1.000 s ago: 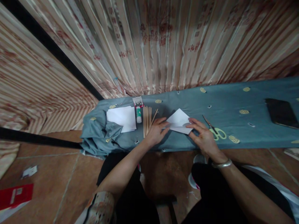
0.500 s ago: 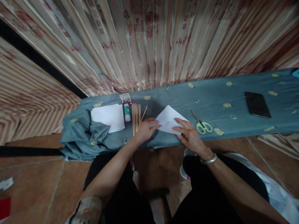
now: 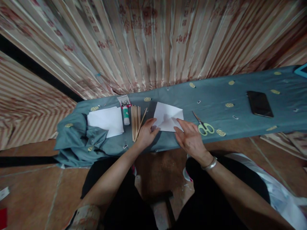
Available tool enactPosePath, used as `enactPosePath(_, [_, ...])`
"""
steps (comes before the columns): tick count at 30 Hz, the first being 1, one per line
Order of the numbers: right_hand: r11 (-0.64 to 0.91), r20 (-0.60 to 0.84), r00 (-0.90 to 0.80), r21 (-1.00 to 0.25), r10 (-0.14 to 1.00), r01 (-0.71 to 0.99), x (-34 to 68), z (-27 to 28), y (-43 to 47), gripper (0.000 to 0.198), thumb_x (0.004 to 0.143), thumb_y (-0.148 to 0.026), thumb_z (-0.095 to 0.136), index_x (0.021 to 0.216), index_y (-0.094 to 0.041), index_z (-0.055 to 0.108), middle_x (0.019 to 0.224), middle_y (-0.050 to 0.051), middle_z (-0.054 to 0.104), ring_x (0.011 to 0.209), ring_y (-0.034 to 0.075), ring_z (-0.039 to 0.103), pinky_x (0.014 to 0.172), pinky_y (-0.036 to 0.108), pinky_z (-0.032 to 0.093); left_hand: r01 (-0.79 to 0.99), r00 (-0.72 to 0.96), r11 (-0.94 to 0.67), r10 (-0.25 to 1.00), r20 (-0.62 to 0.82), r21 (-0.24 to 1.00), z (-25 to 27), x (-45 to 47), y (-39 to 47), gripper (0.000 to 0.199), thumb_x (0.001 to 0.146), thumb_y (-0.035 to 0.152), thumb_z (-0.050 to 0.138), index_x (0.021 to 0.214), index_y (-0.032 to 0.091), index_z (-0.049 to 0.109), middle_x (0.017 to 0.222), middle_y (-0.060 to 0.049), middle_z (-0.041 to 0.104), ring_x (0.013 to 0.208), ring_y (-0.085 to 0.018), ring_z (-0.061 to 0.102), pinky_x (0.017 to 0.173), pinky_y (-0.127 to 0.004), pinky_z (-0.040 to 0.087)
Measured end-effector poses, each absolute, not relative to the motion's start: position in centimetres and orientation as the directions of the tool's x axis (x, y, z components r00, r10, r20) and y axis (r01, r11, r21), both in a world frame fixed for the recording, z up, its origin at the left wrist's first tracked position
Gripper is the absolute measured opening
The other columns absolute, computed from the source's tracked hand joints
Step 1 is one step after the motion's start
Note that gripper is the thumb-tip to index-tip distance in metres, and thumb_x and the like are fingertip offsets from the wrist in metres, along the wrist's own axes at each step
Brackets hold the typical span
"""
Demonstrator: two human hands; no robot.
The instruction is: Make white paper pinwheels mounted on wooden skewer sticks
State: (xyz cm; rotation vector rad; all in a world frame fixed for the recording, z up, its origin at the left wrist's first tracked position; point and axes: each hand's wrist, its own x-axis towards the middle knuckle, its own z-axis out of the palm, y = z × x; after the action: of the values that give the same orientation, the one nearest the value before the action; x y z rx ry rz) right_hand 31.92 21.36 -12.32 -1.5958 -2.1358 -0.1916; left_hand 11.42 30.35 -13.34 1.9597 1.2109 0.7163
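A white sheet of paper (image 3: 167,115) with creases across it is between my two hands, above the cloth-covered table. My left hand (image 3: 146,133) grips its lower left edge with thumb and fingers. At the lower right corner, my right hand (image 3: 190,138) has its thumb and fingers on the paper, closed over the edge. Several wooden sticks (image 3: 135,119) lie beside my left hand, one of them slanted across the others. Green-handled scissors (image 3: 205,127) rest just right of my right hand, blades pointing away from me.
On the left of the blue-green tablecloth (image 3: 216,95) lie a stack of white paper (image 3: 105,119), a glue stick (image 3: 126,115) and a small open box (image 3: 124,101) of metal bits. A black phone (image 3: 260,103) lies at the right. A pleated curtain (image 3: 153,48) hangs behind.
The paper has been turned, from a corner pointing away to an edge facing away. Both hands have shifted their hold along its edges. The whole view has moved slightly.
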Motion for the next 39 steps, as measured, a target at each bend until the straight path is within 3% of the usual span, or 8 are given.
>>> enactPosePath(6, [0.236, 0.401, -0.179, -0.098, 0.898, 0.967, 30.9, -12.6, 21.8, 0.031, 0.094, -0.014, 0.042, 0.114, -0.013, 0.065, 0.136, 0.02, 0.058, 0.121, 0.033, 0.053, 0.101, 0.052, 0.04, 0.37, 0.478, -0.209, 0.879, 0.008, 0.905, -15.1, 12.9, 28.0, 0.055, 0.084, 0.019, 0.064, 0.137, 0.011, 0.049, 0.136, -0.017, 0.057, 0.117, -0.022, 0.063, 0.098, -0.034, 0.054])
enactPosePath(9, [0.251, 0.395, -0.192, -0.104, 0.898, 0.962, 31.4, -12.8, 21.9, 0.03, 0.094, -0.015, 0.043, 0.112, -0.014, 0.067, 0.134, 0.018, 0.061, 0.117, 0.032, 0.055, 0.097, 0.051, 0.042, 0.37, 0.57, -0.306, 0.821, 0.046, 0.877, -14.0, 12.4, 27.5, 0.062, 0.085, 0.013, 0.055, 0.145, 0.018, 0.04, 0.138, -0.014, 0.055, 0.113, -0.021, 0.064, 0.091, -0.034, 0.057])
enactPosePath(11, [0.29, 0.402, -0.224, -0.111, 0.888, 0.951, 31.8, -12.9, 21.9, 0.031, 0.095, -0.015, 0.042, 0.112, -0.017, 0.068, 0.132, 0.015, 0.062, 0.114, 0.03, 0.056, 0.095, 0.05, 0.044, 0.464, 0.575, -0.484, 0.801, 0.164, 0.742, -12.7, 11.8, 27.5, 0.066, 0.083, 0.007, 0.05, 0.146, 0.021, 0.04, 0.143, -0.014, 0.05, 0.123, -0.024, 0.057, 0.1, -0.04, 0.052])
enactPosePath(15, [0.393, 0.415, -0.305, -0.142, 0.857, 0.909, 32.0, -13.0, 21.5, 0.031, 0.095, -0.014, 0.043, 0.113, -0.017, 0.068, 0.132, 0.016, 0.063, 0.115, 0.03, 0.056, 0.097, 0.05, 0.045, 0.599, 0.636, -0.724, 0.689, 0.347, 0.342, -10.7, 11.2, 27.5, 0.061, 0.088, 0.004, 0.046, 0.145, 0.027, 0.044, 0.154, -0.013, 0.04, 0.146, -0.032, 0.03, 0.118, -0.056, 0.026])
enactPosePath(20, [0.496, 0.416, -0.396, -0.165, 0.819, 0.852, 31.6, -12.8, 20.8, 0.031, 0.094, -0.013, 0.045, 0.117, -0.018, 0.067, 0.131, 0.014, 0.063, 0.117, 0.028, 0.056, 0.1, 0.05, 0.046, 0.562, 0.753, -0.812, 0.582, 0.307, 0.158, -11.2, 10.8, 27.2, 0.047, 0.094, 0.009, 0.045, 0.136, 0.03, 0.053, 0.154, -0.009, 0.042, 0.15, -0.03, 0.023, 0.118, -0.065, 0.012])
enactPosePath(27, [0.508, 0.408, -0.361, -0.344, 0.839, 0.79, 32.9, -12.9, 20.1, 0.029, 0.095, -0.017, 0.047, 0.115, -0.02, 0.068, 0.121, 0.011, 0.071, 0.109, 0.026, 0.063, 0.096, 0.049, 0.05, 0.484, 0.785, -0.852, 0.523, 0.332, 0.199, -12.2, 9.1, 28.0, 0.025, 0.098, 0.019, 0.047, 0.104, 0.025, 0.07, 0.121, -0.003, 0.071, 0.137, -0.026, 0.047, 0.118, -0.067, -0.001])
enactPosePath(31, [0.44, 0.379, -0.262, -0.525, 0.887, 0.729, 33.8, -12.9, 19.7, 0.024, 0.098, -0.028, 0.049, 0.109, -0.024, 0.069, 0.105, 0.006, 0.076, 0.099, 0.023, 0.069, 0.097, 0.046, 0.05, 0.45, 0.806, -0.834, 0.534, 0.257, 0.319, -12.2, 8.8, 27.3, 0.025, 0.099, 0.022, 0.047, 0.108, 0.024, 0.07, 0.109, -0.003, 0.075, 0.115, -0.02, 0.063, 0.121, -0.058, 0.014])
enactPosePath(39, [0.253, 0.287, -0.055, -0.717, 0.956, 0.649, 33.6, -12.8, 19.4, 0.027, 0.092, -0.044, 0.058, 0.101, -0.024, 0.073, 0.098, 0.006, 0.077, 0.096, 0.024, 0.07, 0.093, 0.043, 0.053, 0.479, 0.75, -0.75, 0.62, 0.231, 0.456, -12.0, 9.1, 27.4, 0.027, 0.1, 0.029, 0.045, 0.111, 0.021, 0.069, 0.101, -0.005, 0.075, 0.099, -0.018, 0.067, 0.108, -0.045, 0.038])
